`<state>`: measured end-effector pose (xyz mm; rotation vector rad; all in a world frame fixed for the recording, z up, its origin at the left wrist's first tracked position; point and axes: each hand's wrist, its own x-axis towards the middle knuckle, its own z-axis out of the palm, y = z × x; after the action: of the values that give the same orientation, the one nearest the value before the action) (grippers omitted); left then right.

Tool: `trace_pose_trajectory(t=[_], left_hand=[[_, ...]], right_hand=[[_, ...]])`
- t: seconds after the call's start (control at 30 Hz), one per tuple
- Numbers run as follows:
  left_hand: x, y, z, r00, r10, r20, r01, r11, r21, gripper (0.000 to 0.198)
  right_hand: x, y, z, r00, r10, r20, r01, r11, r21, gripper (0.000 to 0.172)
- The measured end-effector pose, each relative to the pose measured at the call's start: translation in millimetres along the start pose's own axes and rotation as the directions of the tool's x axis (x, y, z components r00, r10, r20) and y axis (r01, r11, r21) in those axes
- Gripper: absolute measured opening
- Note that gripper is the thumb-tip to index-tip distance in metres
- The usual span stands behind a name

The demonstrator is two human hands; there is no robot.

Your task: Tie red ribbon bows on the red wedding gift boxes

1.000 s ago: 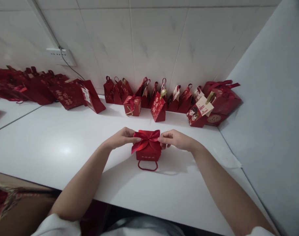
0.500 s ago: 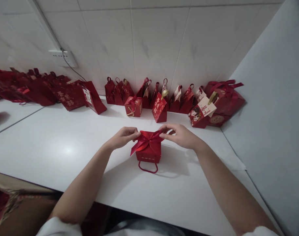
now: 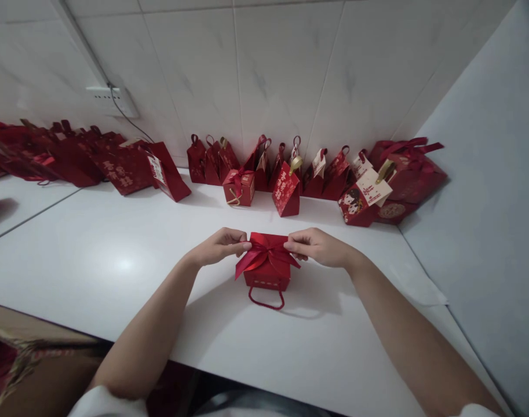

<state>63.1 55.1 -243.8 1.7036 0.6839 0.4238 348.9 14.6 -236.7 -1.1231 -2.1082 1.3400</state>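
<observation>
A small red gift box (image 3: 267, 273) stands on the white table, its red cord handle (image 3: 266, 304) hanging toward me. Across its top lies a shiny red ribbon (image 3: 264, 253) tied in a bow, with tails spreading to both sides. My left hand (image 3: 224, 243) pinches the bow's left loop between thumb and fingers. On the opposite side, my right hand (image 3: 315, 245) pinches the right loop in the same way. Both hands are closed, at the box's upper edges.
Against the tiled wall stand several red gift boxes (image 3: 285, 188) with ribbon loops. Larger red bags (image 3: 125, 168) crowd the left, and a big red box (image 3: 414, 179) fills the right corner by a pale panel. An open cardboard carton (image 3: 42, 370) sits below the table's edge at lower left.
My right fingers have closed on the bow's right loop, and the right ribbon tail now shows below them. The left hand keeps its pinch. The view has shifted slightly.
</observation>
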Motion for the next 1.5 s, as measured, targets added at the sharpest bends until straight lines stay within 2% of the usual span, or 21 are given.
trace_pose_trajectory(t=[0.27,0.57,0.8,0.9,1.03,1.1,1.17,1.27,1.3,1.37,1.43,1.5], left_hand=[[1,-2,-0.7,0.998,-0.024,0.06,0.025,0.999,-0.021,0.037],[2,-4,-1.2,0.992,0.011,0.124,-0.008,1.0,-0.029,0.039],[0,-1,0.1,0.991,-0.006,0.135,0.003,1.0,0.024,0.039],[-2,1,-2.2,0.995,-0.032,0.091,0.025,0.997,0.069,0.04],[-9,2,-15.3,0.998,-0.065,0.008,0.063,0.984,0.165,0.032],[-13,2,-21.3,0.996,-0.094,0.009,0.089,0.966,0.241,0.041],[-15,1,-22.8,0.991,-0.128,0.041,0.108,0.939,0.326,0.066],[-15,-3,-19.1,0.986,-0.145,0.084,0.099,0.907,0.41,0.1],[-14,-5,-18.3,0.988,-0.14,0.069,0.098,0.899,0.426,0.102],[-13,-9,-20.0,0.992,-0.124,-0.01,0.116,0.888,0.446,0.09],[-11,-13,-25.4,0.982,-0.102,-0.158,0.165,0.873,0.459,0.07],[-10,-15,-30.6,0.939,-0.065,-0.339,0.233,0.845,0.482,0.054]], right_hand=[[-1,3,-5,0.997,-0.02,0.068,0.024,0.997,-0.069,0.041],[-1,2,-6,0.986,-0.15,0.076,0.161,0.971,-0.175,0.037],[0,1,-5,0.989,-0.131,0.074,0.142,0.973,-0.181,0.038],[-1,4,-9,0.997,-0.078,0.015,0.08,0.988,-0.135,0.039],[-5,14,-21,0.991,0.029,-0.129,-0.021,0.998,0.067,0.048],[-5,19,-24,0.984,0.106,-0.145,-0.091,0.99,0.109,0.049],[-3,22,-22,0.979,0.15,-0.14,-0.136,0.985,0.103,0.047],[-1,20,-14,0.985,0.139,-0.101,-0.124,0.982,0.143,0.046],[0,19,-12,0.985,0.154,-0.081,-0.139,0.976,0.165,0.049],[-1,16,-11,0.971,0.226,-0.082,-0.208,0.959,0.191,0.058],[-2,15,-14,0.943,0.301,-0.142,-0.271,0.941,0.201,0.067],[-1,19,-18,0.917,0.338,-0.211,-0.289,0.928,0.235,0.069]])
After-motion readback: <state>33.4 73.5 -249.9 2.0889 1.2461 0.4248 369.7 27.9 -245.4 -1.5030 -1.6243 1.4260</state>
